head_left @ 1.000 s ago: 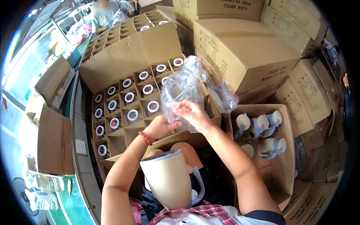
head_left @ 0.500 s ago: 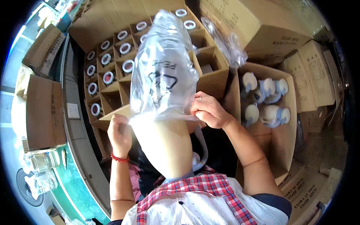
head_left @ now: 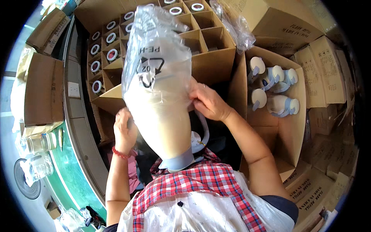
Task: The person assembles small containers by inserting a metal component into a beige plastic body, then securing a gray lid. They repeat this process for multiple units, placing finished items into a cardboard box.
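Note:
A cream vacuum flask (head_left: pixel 162 125) with a blue-grey collar lies tilted, its collar end against my apron and its far end inside a clear plastic bag (head_left: pixel 158 58). The bag is printed with a dark recycling mark. On the flask's right side my right hand (head_left: pixel 210 102) is closed, its fingers pinching the bag's edge. Along the left side, my left hand (head_left: pixel 125 129) curls its fingers close to the flask at the bag's edge; the film between them is hard to make out. A pale curved handle (head_left: pixel 205 129) shows beside the flask.
Ahead stands a divided cardboard box (head_left: pixel 212 60) with several white-ringed items in its cells. To the right, an open carton (head_left: pixel 295 143) holds several cream flasks (head_left: pixel 259 98). Crumpled clear plastic (head_left: pixel 235 31) lies between boxes. At left are a grey ledge (head_left: pixel 79 123) and a carton (head_left: pixel 44 92).
The bag has slid toward me, covering more of the flask's far end. More of the blue-grey collar now shows near my apron, and the view has shifted slightly.

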A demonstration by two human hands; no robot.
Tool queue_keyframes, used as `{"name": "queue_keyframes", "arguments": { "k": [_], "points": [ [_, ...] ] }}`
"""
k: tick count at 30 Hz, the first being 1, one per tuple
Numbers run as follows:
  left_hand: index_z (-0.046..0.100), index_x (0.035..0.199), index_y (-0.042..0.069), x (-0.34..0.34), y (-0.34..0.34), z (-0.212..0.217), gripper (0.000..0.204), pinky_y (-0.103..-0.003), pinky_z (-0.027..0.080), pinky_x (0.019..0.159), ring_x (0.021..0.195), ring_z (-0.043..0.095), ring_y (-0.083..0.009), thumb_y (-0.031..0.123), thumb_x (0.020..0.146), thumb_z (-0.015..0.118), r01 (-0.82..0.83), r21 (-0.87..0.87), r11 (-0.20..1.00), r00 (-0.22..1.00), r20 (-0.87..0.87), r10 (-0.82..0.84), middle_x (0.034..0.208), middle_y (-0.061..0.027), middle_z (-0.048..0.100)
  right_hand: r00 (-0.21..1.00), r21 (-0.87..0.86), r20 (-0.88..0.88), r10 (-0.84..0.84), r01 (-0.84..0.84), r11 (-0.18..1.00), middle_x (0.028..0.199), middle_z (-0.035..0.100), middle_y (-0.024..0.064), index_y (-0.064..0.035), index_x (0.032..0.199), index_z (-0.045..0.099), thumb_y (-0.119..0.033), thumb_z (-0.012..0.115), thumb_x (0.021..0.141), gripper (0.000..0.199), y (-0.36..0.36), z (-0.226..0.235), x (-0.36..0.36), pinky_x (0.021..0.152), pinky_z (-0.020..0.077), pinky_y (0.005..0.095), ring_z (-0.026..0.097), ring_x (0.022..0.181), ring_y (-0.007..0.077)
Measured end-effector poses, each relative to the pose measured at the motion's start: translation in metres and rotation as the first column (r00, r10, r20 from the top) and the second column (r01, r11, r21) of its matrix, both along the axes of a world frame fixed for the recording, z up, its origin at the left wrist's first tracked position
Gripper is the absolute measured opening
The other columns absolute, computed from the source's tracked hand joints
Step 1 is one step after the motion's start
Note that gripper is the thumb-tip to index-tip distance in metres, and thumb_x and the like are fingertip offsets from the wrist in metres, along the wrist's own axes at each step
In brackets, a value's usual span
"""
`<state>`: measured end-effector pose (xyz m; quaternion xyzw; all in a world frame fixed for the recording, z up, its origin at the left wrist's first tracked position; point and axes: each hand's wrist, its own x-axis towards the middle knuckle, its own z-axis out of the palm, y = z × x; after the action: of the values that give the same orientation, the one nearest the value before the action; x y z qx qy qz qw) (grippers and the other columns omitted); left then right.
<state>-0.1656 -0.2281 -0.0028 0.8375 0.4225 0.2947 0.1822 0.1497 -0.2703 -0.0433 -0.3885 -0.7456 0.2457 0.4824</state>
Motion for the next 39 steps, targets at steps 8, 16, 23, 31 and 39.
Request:
{"name": "queue_keyframes", "arguments": {
  "k": [8,16,23,31,39],
  "points": [
    [0.062,0.093,-0.001,-0.026,-0.087,0.034,0.018,-0.034,0.050,0.079,0.085,0.064,-0.0286,-0.001,0.075,0.061,0.184,-0.666,0.723,0.983,0.131,-0.130,0.092,-0.0148,0.064,0.935,-0.164,-0.318,-0.155,0.107,0.981,0.093,0.050,0.0077,-0.0018,0.096,0.052,0.004,0.049,0.085,0.012,-0.035,-0.007,-0.010,0.075,0.0409,0.0269,0.049,0.082,0.0174],
    [0.060,0.105,0.003,0.021,-0.073,0.112,0.038,-0.045,0.049,0.088,0.103,0.061,-0.0366,-0.007,0.068,0.063,0.259,0.114,0.959,0.963,-0.109,-0.247,0.108,-0.0165,0.063,0.938,-0.378,-0.260,-0.229,0.119,0.918,0.082,0.053,0.0058,-0.0042,0.095,0.055,-0.002,0.051,0.089,0.008,-0.116,0.000,-0.038,0.078,0.0442,0.0315,0.055,0.082,0.0197],
    [0.061,0.122,0.007,0.130,-0.071,0.075,0.045,-0.053,0.014,0.118,0.131,0.044,-0.0299,0.029,0.082,0.059,0.937,-0.226,0.267,0.053,-0.663,-0.747,0.130,-0.0098,0.056,0.913,-0.466,-0.224,0.341,-0.407,0.785,0.100,0.058,0.0123,-0.0051,0.100,0.059,-0.012,0.058,0.088,0.014,-0.185,0.047,-0.028,0.088,0.0455,0.0395,0.057,0.098,0.0296],
    [0.061,0.083,0.004,0.128,-0.031,0.117,0.022,-0.040,0.049,0.078,0.083,0.066,-0.0309,0.022,0.071,0.067,0.711,-0.507,0.487,0.092,-0.620,-0.779,0.082,-0.0130,0.066,0.808,-0.227,0.248,-0.535,0.585,0.779,0.105,0.064,0.0119,-0.0030,0.112,0.061,-0.010,0.071,0.083,0.032,-0.165,-0.005,0.128,0.092,0.0483,0.0354,0.059,0.102,0.0238],
    [0.067,0.102,-0.001,-0.050,-0.039,0.228,0.041,-0.034,0.050,0.085,0.092,0.065,-0.0243,0.016,0.069,0.083,-0.152,-0.251,0.956,0.969,-0.227,0.095,0.097,-0.0138,0.068,0.214,-0.354,0.559,-0.801,0.935,0.002,0.119,0.061,0.0107,-0.0018,0.118,0.059,-0.019,0.064,0.089,0.034,-0.144,-0.172,0.403,0.088,0.0497,0.0330,0.061,0.100,0.0205]
  ]
}}
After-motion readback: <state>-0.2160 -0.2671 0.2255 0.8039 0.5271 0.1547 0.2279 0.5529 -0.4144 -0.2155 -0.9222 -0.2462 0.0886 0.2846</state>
